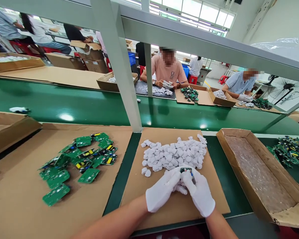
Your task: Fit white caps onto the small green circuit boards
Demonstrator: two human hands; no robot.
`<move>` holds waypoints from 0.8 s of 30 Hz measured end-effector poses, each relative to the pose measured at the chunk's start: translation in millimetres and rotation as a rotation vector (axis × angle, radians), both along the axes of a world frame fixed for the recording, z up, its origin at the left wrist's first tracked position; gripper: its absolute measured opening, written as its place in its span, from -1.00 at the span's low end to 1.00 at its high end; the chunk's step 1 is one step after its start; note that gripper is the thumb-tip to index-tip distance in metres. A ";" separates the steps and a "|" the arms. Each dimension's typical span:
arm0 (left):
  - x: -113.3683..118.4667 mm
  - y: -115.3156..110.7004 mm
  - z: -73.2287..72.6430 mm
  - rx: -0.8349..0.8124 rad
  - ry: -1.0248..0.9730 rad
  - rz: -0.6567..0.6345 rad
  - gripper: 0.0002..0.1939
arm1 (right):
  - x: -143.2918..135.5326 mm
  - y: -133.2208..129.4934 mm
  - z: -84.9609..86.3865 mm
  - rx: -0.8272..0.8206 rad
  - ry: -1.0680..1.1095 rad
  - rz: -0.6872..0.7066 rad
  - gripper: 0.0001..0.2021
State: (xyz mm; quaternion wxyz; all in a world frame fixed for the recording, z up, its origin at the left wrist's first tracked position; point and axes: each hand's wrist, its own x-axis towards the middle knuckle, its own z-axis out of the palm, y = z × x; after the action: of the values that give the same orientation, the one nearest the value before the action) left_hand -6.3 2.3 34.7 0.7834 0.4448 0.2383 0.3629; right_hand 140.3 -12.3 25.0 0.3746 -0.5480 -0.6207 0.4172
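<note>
Both of my hands wear white gloves and meet over a cardboard sheet. My left hand (161, 190) and my right hand (200, 191) are closed together around a small green circuit board (186, 170). Only the board's top edge and a few dark and blue parts show between the fingers. The right thumb presses over it. Just beyond my fingertips spreads a pile of small white lumpy pieces (174, 154), too small to name, lying on the cardboard sheet (133, 186).
Loose green circuit boards (56, 179) lie on cardboard at left. A shallow cardboard box (261, 176) with a clear plastic lining stands at right, beside more boards (292, 151). A grey metal post (124, 73) rises ahead. Co-workers sit across the green bench (89, 109).
</note>
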 end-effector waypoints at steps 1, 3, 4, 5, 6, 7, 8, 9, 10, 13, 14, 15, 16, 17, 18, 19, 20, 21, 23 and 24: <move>-0.3 -0.5 1.3 0.028 -0.007 -0.010 -0.56 | -1.0 -0.3 -0.2 0.006 -0.017 -0.030 -0.64; -0.4 -0.2 2.6 0.062 -0.002 -0.019 -0.54 | -1.8 -0.8 0.0 0.005 0.005 -0.034 -0.65; -0.2 0.6 2.5 0.060 0.006 -0.023 -0.53 | -1.4 -1.1 0.4 -0.010 0.035 -0.012 -0.65; 0.2 1.4 1.9 0.049 0.016 -0.025 -0.53 | -0.8 -1.2 1.0 -0.028 0.076 0.024 -0.63; 0.5 2.4 1.0 0.036 0.024 -0.027 -0.56 | 0.0 -1.2 1.6 -0.045 0.119 0.067 -0.59; 0.9 3.2 -0.1 0.025 0.029 -0.032 -0.58 | 0.7 -1.1 2.2 -0.059 0.151 0.103 -0.56; 1.2 3.9 -1.1 0.022 0.031 -0.037 -0.59 | 1.2 -0.9 2.7 -0.064 0.162 0.118 -0.53; 1.3 4.3 -1.9 0.023 0.028 -0.036 -0.59 | 1.3 -0.7 3.2 -0.055 0.149 0.109 -0.53; 1.3 4.6 -2.4 0.028 0.026 -0.032 -0.58 | 1.2 -0.4 3.6 -0.037 0.118 0.084 -0.54; 0.6 4.8 -2.0 0.043 0.032 -0.038 -0.56 | 1.4 0.6 4.5 -0.002 0.021 0.030 -0.63; 0.4 4.7 -1.7 0.041 0.032 -0.041 -0.56 | 2.3 0.9 4.8 -0.003 0.012 0.050 -0.63; 0.4 4.6 -1.4 0.034 0.032 -0.039 -0.57 | 3.8 1.0 5.1 -0.003 0.004 0.076 -0.62; 0.5 4.4 -1.5 0.024 0.034 -0.033 -0.57 | 5.9 0.8 5.4 0.009 -0.014 0.089 -0.60; 0.7 4.1 -2.0 0.013 0.039 -0.020 -0.58 | 8.4 0.1 5.8 0.029 -0.045 0.084 -0.57; 1.0 3.9 -2.8 0.006 0.046 0.000 -0.58 | 11.0 -1.1 6.3 0.058 -0.090 0.060 -0.53; 1.3 3.6 -4.1 0.011 0.056 0.029 -0.58 | 13.5 -2.9 6.8 0.106 -0.137 0.011 -0.50; 1.6 3.4 -5.7 0.030 0.072 0.067 -0.58 | 15.5 -5.4 7.4 0.170 -0.176 -0.053 -0.48; 1.8 3.2 -7.4 0.062 0.095 0.109 -0.58 | 16.9 -8.6 8.0 0.247 -0.194 -0.113 -0.48; 1.9 3.1 -10.6 0.136 0.160 0.189 -0.59 | 17.1 -16.6 8.9 0.402 -0.160 -0.167 -0.49; 1.9 3.1 -12.0 0.169 0.195 0.214 -0.59 | 15.7 -20.9 9.2 0.460 -0.121 -0.155 -0.46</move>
State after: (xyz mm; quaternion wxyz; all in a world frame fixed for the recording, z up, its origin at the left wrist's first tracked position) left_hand -4.4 5.4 22.7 0.6733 0.5141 0.3278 0.4182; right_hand 156.0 -33.2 34.1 0.4825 -0.5183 -0.6768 0.2011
